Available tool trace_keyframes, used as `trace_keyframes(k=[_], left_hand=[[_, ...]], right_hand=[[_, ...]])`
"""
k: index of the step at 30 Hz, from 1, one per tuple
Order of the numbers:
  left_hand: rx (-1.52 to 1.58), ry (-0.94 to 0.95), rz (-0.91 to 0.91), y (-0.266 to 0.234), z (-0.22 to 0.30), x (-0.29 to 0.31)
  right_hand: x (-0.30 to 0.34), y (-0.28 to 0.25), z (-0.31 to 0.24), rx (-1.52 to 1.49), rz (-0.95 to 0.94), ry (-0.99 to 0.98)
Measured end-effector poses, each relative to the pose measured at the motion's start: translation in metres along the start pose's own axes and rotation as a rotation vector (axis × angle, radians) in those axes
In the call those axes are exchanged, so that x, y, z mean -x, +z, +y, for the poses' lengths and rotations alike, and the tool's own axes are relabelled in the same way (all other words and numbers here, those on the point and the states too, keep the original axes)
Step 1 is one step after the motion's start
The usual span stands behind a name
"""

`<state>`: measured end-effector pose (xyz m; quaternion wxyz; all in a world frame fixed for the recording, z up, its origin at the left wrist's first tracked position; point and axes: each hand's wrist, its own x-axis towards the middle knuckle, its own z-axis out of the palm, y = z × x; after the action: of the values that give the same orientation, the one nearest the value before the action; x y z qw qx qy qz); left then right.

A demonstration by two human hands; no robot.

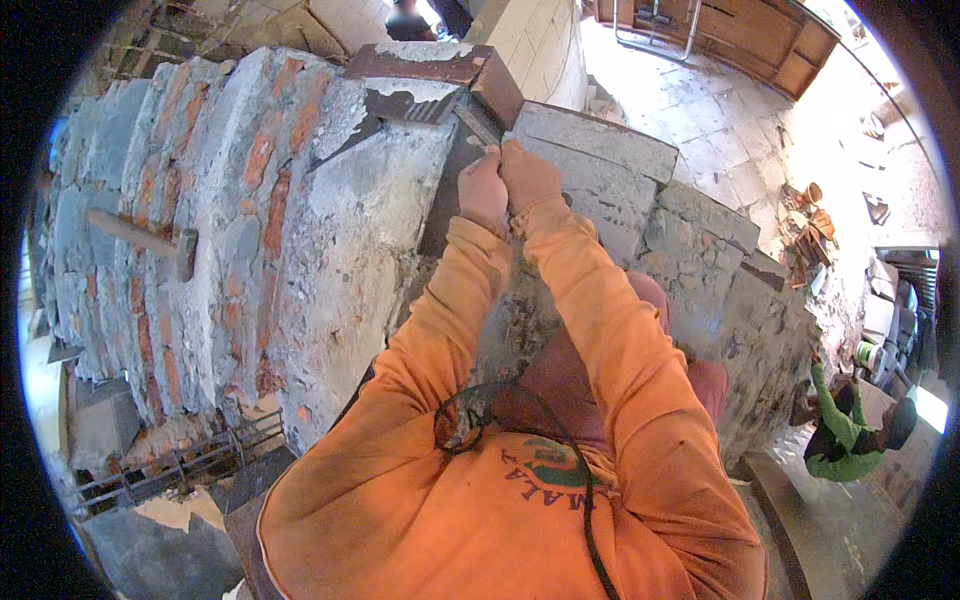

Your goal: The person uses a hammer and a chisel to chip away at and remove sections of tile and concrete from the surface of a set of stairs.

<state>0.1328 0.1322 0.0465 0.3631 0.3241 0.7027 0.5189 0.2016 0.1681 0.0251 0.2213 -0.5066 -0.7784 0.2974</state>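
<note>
My left hand [483, 188] and my right hand [530, 175] are pressed together side by side, fingers curled into fists. They rest at the dark gap [450, 190] between a rounded, mortar-smeared brick wall [290, 230] and a grey stone block [590, 165]. Whatever may be inside the fists is hidden. Both arms wear orange sleeves. A trowel [385, 115] with grey mortar lies just beyond the hands, next to a reddish brick [440, 62].
A wooden-handled hammer [150, 240] lies on the wall at the left. A black cable [500, 420] hangs over my chest. Far below at the lower right stands a person in a green top [845, 435]. Wooden boards [760, 40] and paving lie beyond.
</note>
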Motion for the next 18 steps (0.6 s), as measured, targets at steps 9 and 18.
trace_keyframes(k=[9, 18], left_hand=[[0.289, -0.098, -0.031, 0.002, -0.020, -0.008], [-0.508, 0.186, -0.055, -0.018, 0.019, -0.012]], right_hand=[[-0.004, 0.019, 0.008, -0.040, -0.030, 0.126], [-0.002, -0.023, -0.019, 0.037, -0.022, 0.008]])
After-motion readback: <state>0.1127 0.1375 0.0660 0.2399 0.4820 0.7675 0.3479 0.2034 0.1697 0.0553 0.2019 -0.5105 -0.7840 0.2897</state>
